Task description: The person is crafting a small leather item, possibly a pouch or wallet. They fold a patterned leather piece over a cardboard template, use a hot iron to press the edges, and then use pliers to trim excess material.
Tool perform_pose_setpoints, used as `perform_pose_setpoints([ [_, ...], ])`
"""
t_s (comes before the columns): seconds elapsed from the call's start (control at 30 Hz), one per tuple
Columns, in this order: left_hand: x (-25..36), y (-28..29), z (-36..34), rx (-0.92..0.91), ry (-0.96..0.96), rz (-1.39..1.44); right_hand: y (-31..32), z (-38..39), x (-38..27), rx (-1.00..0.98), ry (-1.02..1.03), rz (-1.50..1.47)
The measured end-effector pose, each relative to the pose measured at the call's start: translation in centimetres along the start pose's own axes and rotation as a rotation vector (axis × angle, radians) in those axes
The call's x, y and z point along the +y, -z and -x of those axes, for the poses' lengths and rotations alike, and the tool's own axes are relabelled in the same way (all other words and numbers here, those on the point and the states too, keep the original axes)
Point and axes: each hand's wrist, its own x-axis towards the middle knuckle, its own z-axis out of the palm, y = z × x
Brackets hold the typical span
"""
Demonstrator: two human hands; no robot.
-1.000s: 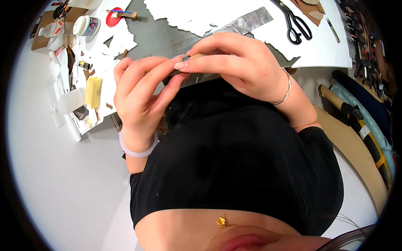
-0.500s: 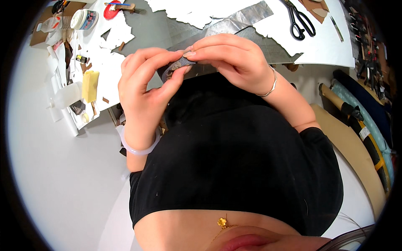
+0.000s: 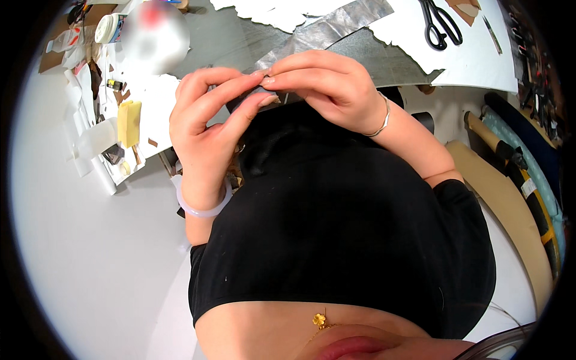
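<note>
Close together over the table's near edge, my two hands meet at the fingertips. My left hand [image 3: 207,114] is closed in a pinch on a small dark grey strip [image 3: 258,92], its thumb below and its fingers above. Most of the strip is hidden by the fingers, and its material is unclear. From the other side, the thumb and fingertips of my right hand [image 3: 336,87] press together at the strip's upper edge. Just beyond the hands, a shiny silver-grey sheet strip [image 3: 327,30] lies across the grey mat [image 3: 222,45].
Black-handled scissors [image 3: 444,27] and a slim pointed tool [image 3: 492,35] lie at the far right. A white jar [image 3: 108,29], a yellow block [image 3: 128,123] and a translucent bottle [image 3: 99,138] stand at left. Long rolls [image 3: 510,141] lean right of the table. A blurred patch covers the upper left.
The dark strip's curled, brown-patched face showed between my hands before; now it is mostly hidden. My left thumb has shifted slightly away from the right fingertips.
</note>
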Motion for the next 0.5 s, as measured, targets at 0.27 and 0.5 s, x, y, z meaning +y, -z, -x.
perform_pose_setpoints([
  [0.27, 0.6, 0.6, -0.5, 0.003, -0.18, -0.219, 0.7, -1.4, -1.0, -0.008, 0.069, 0.079],
  [0.5, 1.4, 1.1, -0.5, -0.022, -0.205, -0.32, 0.0, -0.5, -1.3, 0.065, -0.108, -0.032],
])
